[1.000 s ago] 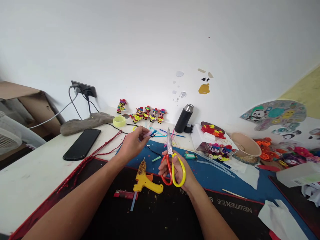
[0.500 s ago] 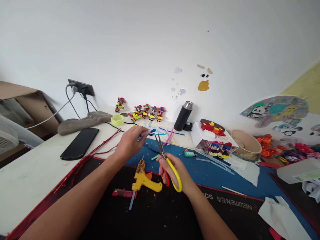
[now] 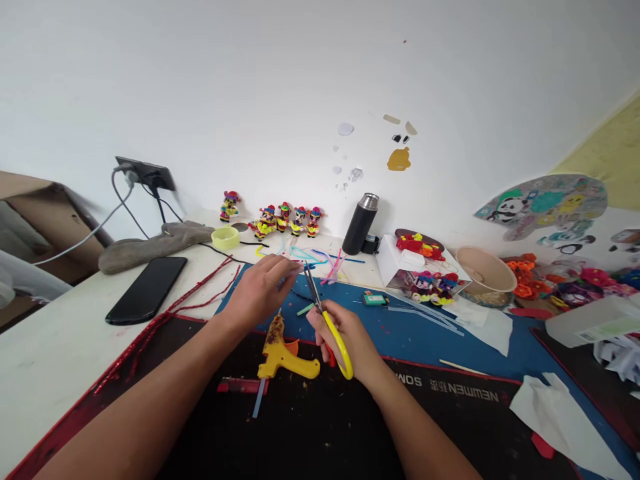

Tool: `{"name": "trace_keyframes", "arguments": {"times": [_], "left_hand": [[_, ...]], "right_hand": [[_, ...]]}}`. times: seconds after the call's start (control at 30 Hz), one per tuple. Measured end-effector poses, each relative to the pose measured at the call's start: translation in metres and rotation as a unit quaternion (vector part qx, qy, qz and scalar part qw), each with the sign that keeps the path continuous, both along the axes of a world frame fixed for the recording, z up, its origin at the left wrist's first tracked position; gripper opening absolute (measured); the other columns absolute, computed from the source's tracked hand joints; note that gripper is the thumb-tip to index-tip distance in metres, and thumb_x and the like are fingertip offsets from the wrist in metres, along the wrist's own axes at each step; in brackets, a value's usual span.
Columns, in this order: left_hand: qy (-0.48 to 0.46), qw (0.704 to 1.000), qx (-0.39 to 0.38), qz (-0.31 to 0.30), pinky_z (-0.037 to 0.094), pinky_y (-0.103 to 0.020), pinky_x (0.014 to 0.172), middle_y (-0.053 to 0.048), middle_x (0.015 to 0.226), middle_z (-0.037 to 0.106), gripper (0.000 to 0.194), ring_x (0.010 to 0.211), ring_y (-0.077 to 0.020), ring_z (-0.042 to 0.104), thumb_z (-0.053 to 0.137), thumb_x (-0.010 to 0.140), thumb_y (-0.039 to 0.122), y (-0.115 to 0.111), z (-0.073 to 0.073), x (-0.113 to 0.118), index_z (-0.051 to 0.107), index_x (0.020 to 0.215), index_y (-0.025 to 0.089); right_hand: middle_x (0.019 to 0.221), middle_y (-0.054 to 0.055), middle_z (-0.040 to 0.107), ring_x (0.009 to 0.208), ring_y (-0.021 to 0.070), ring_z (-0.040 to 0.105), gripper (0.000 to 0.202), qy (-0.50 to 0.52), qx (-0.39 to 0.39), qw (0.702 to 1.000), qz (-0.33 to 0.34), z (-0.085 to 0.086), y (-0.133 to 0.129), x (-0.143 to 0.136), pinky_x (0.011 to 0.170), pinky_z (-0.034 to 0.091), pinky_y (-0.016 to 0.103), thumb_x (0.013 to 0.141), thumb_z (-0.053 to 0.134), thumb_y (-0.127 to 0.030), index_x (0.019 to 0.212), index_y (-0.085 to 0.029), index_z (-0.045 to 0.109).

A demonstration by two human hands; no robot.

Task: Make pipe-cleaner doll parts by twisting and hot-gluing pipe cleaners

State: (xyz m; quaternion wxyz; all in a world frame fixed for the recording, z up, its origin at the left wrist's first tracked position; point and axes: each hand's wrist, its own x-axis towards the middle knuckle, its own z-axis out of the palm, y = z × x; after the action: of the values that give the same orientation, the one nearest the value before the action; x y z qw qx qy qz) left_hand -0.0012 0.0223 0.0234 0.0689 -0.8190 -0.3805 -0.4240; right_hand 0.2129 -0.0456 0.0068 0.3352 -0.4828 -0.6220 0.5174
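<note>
My right hand (image 3: 347, 333) grips a pair of scissors (image 3: 341, 343) with one yellow and one red handle loop. Their blades point up and away, nearly closed, with the tips close beside the fingertips of my left hand (image 3: 264, 285). That left hand is pinched, and what sits between its fingers is too small and covered to make out; a bit of dark blue shows at the fingertips. Below the hands, a yellow glue gun (image 3: 287, 360) lies on the black mat, a pale blue glue stick (image 3: 259, 398) poking from its back end.
Several small colourful figures (image 3: 283, 220) stand along the wall, near a yellow tape roll (image 3: 225, 237). A black flask (image 3: 359, 227) stands behind coloured pipe cleaners (image 3: 333, 267). Left lie a phone (image 3: 147, 290) and red tinsel stems (image 3: 150, 333); right, a white box (image 3: 393, 263) and a bowl (image 3: 483, 270).
The scissor blades have come nearer together and their tips have moved closer to my left fingertips. My left hand has turned, hiding the pale piece seen before. The view has shifted slightly.
</note>
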Motion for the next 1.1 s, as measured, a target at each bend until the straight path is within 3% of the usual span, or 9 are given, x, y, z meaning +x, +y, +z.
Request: {"name": "trace_keyframes", "arguments": {"times": [0.27,0.5,0.8,1.1], "left_hand": [[0.017,0.999,0.022,-0.046,0.057,-0.033,0.080,-0.009,0.099,0.078,0.012,0.092,-0.0224,0.073,0.057,0.103,0.016,-0.007,0.000,0.010,0.068,0.108,0.018],[0.026,0.999,0.019,-0.043,0.057,-0.033,0.080,-0.009,0.100,0.078,0.011,0.092,-0.0225,0.073,0.056,0.103,0.016,-0.008,-0.003,0.013,0.067,0.105,0.019],[0.017,0.999,-0.032,-0.028,0.055,-0.033,0.077,-0.008,0.097,0.077,0.010,0.089,-0.0226,0.072,0.057,0.104,0.020,-0.010,-0.005,0.014,0.067,0.104,0.019],[0.035,0.999,-0.022,-0.026,0.056,-0.033,0.078,-0.008,0.097,0.078,0.010,0.090,-0.0233,0.074,0.058,0.102,0.018,-0.011,-0.003,0.016,0.067,0.103,0.019]], "right_hand": [[0.064,-0.005,0.060,0.039,0.0099,0.053,0.043,-0.001,-0.002,1.000,-0.015,-0.008,0.003,0.000,0.039,0.037,0.020,0.097,0.059,-0.067,0.095,-0.024,0.060],[0.061,-0.006,0.057,0.038,0.0098,0.051,0.039,-0.013,-0.002,1.000,-0.028,-0.006,0.003,0.001,0.039,0.037,0.020,0.095,0.066,-0.063,0.096,-0.025,0.061],[0.055,-0.007,0.054,0.037,0.0109,0.050,0.040,-0.034,0.006,0.999,-0.034,-0.004,0.001,0.000,0.040,0.035,0.022,0.098,0.059,-0.065,0.095,-0.025,0.061],[0.055,-0.006,0.048,0.046,0.0118,0.042,0.034,-0.113,0.084,0.988,-0.062,-0.005,0.004,0.001,0.046,0.029,0.024,0.099,0.061,-0.052,0.081,-0.024,0.056]]}}
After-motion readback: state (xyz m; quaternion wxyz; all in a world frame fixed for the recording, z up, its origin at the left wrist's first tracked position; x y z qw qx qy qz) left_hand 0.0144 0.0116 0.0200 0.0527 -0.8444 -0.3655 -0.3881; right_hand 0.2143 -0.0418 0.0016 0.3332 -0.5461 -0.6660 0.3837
